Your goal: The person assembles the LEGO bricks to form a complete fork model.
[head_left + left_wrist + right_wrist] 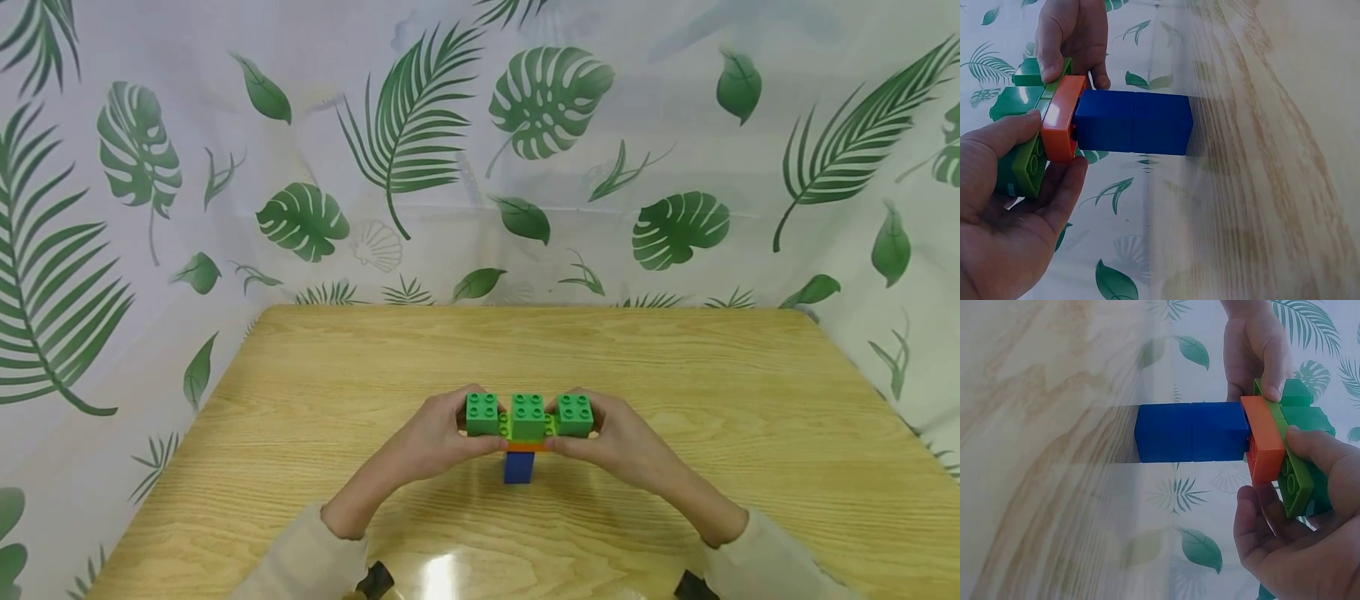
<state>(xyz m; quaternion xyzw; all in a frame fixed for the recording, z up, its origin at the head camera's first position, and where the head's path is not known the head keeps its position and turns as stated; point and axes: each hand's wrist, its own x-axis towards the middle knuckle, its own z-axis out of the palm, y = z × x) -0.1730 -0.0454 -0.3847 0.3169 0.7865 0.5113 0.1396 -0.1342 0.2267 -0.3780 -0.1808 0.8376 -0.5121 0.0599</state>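
A T-shaped structure of toy building blocks stands upright near the middle of the table. Its column is two stacked blue blocks (pixel 1135 122), the lower end right at the tabletop. Above them lies an orange block (pixel 1263 440), then light green pieces (pixel 1297 481) reaching out to both sides. Three green blocks (pixel 527 417) sit in a spaced row on top, studs up. My left hand (pixel 442 435) grips the left end of the green part between thumb and fingers. At the right end, my right hand (pixel 624 439) holds it the same way, thumb toward me.
The wood-grain table (pixel 360 358) spreads out on all sides of the blocks. Behind and beside it hangs a white cloth (pixel 450 217) printed with green leaves. Dark straps (pixel 377 579) show near both sleeves at the lower edge of the head view.
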